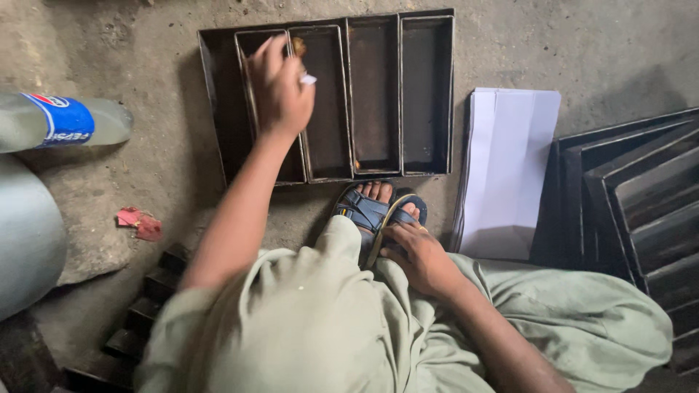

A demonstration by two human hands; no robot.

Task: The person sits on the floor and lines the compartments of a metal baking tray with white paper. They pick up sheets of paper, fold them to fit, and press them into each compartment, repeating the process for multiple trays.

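Bare concrete floor (160, 175), dusty and uneven, served as work surface. Four narrow dark metal pans (371, 94) sat side by side in a shallow black tray (212, 109), long sides touching. Left hand (280, 84) hovered over the two leftmost pans, fingers curled round a small white scrap (308, 78) and a brownish bit, appar. a pinch grip; exact contents couldn't be told. Right hand (419, 258) lay loosely on the sandalled foot (371, 207), fingers relaxed, holding nothing. Judged step: wiping or greasing pan interiors, left pans in hand; next move would req. steady reach into adjoining pan without shifting the row. Counted: 4 pans, 1 tray, 1 stack of white paper (510, 167) to the right, 1 stack of nested dark trays (633, 204) beyond it, 1 plastic bottle (62, 120) far left, 1 red wrapper (140, 224).
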